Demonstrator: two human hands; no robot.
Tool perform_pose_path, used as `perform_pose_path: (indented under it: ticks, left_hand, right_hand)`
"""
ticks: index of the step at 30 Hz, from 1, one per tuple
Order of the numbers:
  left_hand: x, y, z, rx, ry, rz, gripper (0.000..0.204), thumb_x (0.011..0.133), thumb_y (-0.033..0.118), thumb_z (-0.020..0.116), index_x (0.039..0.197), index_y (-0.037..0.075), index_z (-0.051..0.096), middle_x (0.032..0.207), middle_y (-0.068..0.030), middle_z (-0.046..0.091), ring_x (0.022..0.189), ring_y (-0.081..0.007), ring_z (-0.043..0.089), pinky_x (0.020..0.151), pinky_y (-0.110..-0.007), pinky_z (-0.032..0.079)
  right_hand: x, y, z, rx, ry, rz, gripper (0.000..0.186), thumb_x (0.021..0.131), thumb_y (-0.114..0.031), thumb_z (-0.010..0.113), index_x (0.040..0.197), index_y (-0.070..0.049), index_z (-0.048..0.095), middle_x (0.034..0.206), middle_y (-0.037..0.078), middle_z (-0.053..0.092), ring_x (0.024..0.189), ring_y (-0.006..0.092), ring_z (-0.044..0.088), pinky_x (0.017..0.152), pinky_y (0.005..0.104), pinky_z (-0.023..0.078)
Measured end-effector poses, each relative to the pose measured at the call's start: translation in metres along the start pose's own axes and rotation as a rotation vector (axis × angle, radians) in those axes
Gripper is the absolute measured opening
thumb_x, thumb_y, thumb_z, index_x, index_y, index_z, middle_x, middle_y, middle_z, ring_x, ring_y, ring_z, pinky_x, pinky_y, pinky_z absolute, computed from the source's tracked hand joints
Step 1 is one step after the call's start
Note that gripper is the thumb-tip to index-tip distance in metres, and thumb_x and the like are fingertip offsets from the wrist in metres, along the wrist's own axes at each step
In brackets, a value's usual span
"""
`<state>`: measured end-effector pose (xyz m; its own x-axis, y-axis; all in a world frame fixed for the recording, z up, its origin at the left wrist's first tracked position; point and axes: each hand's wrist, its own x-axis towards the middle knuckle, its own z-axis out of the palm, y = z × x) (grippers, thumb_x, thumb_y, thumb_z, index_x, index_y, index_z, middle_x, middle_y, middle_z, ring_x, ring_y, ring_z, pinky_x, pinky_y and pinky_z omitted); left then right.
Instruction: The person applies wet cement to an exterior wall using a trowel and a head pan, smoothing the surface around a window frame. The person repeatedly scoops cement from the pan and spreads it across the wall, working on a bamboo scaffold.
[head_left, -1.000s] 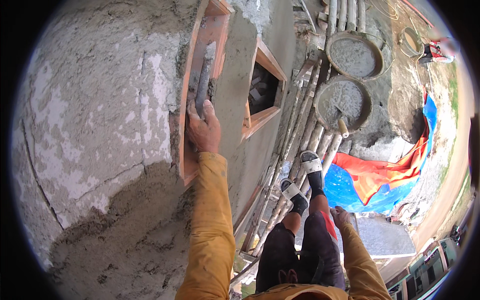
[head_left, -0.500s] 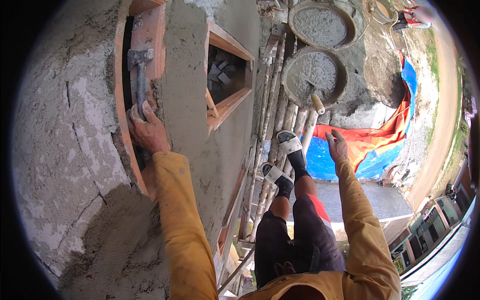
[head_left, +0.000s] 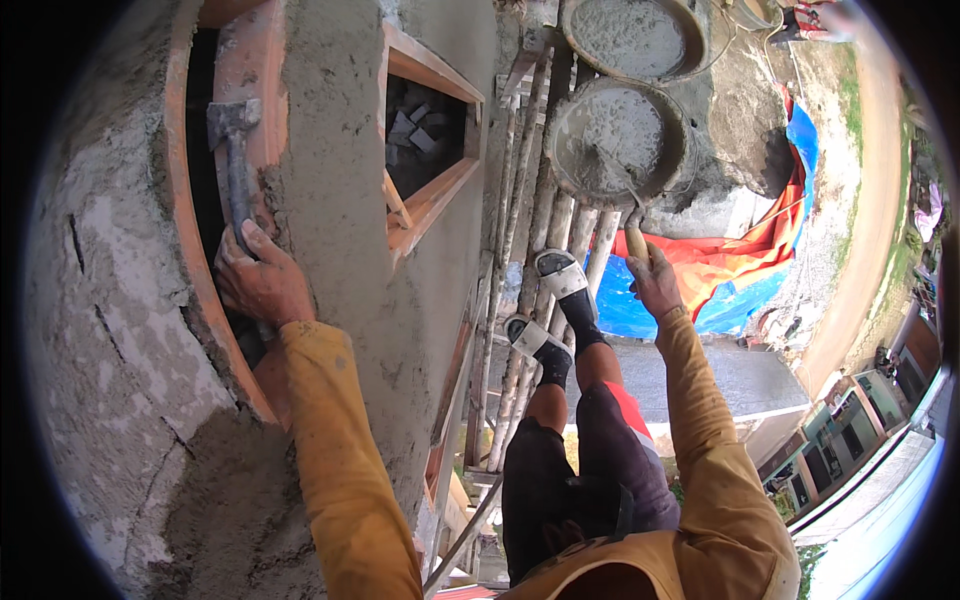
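Note:
My left hand [head_left: 265, 280] is closed around the handle of a cement-smeared hammer [head_left: 238, 165], at the orange-brown window frame [head_left: 183, 190] set in the wall. The hammer's blocky head points away from me. Out to the right, my right hand [head_left: 655, 283] grips the wooden handle of a trowel [head_left: 635, 240]. The trowel's thin metal neck reaches over the rim of the nearer mortar tub [head_left: 568, 178], and its blade is sunk in the wet grey mortar, so I cannot see it whole.
A second mortar tub [head_left: 697, 62] stands beyond the first. My sandalled feet [head_left: 562, 275] are on bamboo scaffold poles [head_left: 520, 195]. Fresh grey plaster [head_left: 340, 160] surrounds a smaller wooden-framed opening [head_left: 478, 125]. Blue and orange tarpaulin [head_left: 740, 265] lies lower right; another person [head_left: 805, 22] is far off.
My right hand has reached forward and left and closed on the trowel handle, which has shifted toward me. My left hand keeps its hold on the hammer. The whole view has shifted slightly.

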<state>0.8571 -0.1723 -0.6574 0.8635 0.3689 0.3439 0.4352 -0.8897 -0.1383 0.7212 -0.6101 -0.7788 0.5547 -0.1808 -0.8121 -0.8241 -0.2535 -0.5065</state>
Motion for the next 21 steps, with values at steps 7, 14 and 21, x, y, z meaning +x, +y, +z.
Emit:
perform_pose_path:
  ticks: [7,14,21]
  left_hand:
    - [0.003,0.002,0.000,0.030,-0.043,-0.033,0.044,0.091,0.042,0.042,0.114,0.007,0.055,0.108,-0.0139,0.057,0.102,-0.0321,0.051,0.087,-0.046,0.036]
    - [0.009,0.010,0.004,-0.020,-0.022,0.008,0.046,0.090,0.043,0.041,0.115,0.007,0.055,0.107,-0.0150,0.057,0.102,-0.0326,0.051,0.088,-0.046,0.036]
    - [0.004,0.010,-0.001,-0.050,-0.067,-0.066,0.046,0.091,0.044,0.040,0.114,0.007,0.056,0.110,-0.0147,0.057,0.105,-0.0330,0.051,0.089,-0.046,0.035]
  right_hand:
    - [-0.009,-0.070,-0.068,-0.283,0.367,-0.261,0.035,0.068,-0.021,0.069,0.088,0.001,0.052,0.071,0.012,0.056,0.064,0.0200,0.054,0.061,0.0346,0.045]
    - [0.157,-0.132,-0.087,-0.307,0.237,-0.517,0.039,0.073,-0.025,0.063,0.104,-0.001,0.056,0.075,0.015,0.060,0.072,0.0247,0.060,0.065,0.0371,0.047]
    - [0.063,-0.118,-0.022,-0.708,0.060,-0.521,0.035,0.070,-0.022,0.066,0.098,-0.004,0.056,0.080,0.018,0.061,0.077,0.0335,0.060,0.070,0.0380,0.046]
